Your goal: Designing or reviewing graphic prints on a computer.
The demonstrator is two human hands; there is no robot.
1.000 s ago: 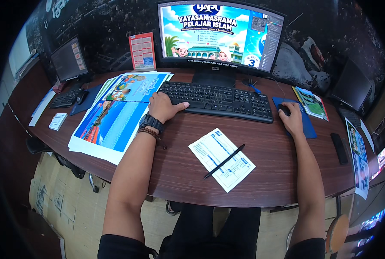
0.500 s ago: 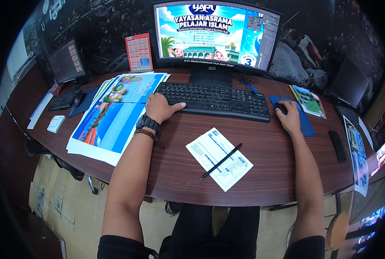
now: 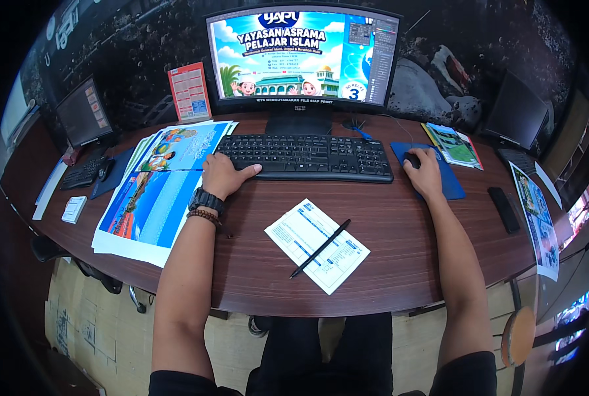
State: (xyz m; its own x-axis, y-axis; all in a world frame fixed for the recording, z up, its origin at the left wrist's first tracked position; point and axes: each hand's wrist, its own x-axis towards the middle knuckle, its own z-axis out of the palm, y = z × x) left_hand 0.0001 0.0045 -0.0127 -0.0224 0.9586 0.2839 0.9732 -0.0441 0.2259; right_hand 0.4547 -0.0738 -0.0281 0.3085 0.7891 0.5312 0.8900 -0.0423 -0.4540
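Observation:
My left hand (image 3: 222, 175) rests at the left end of a black keyboard (image 3: 301, 158). Its thumb stretches out along the keyboard's front edge, and it grips nothing; a black watch and a beaded bracelet circle the wrist. My right hand (image 3: 424, 177) lies over a dark computer mouse (image 3: 411, 160), fingers curled round it, on a blue mouse pad (image 3: 450, 187). Beyond the keyboard a curved monitor (image 3: 347, 63) displays a colourful banner design with cartoon figures and a domed building. Between my forearms lies a white printed form (image 3: 293, 232) with a black pen (image 3: 321, 249) slanting across it.
Large colourful prints (image 3: 150, 210) lie stacked beside my left forearm. A red-framed calendar (image 3: 190, 92) stands behind them. Further left are a second monitor (image 3: 83, 112) and a small white card stack (image 3: 74, 209). At right sit a black oblong device (image 3: 503, 210) and a hanging printed sheet (image 3: 537, 221).
The whole view has shifted, so the desk and its things appear further left. My left hand stays at the keyboard and my right on the mouse.

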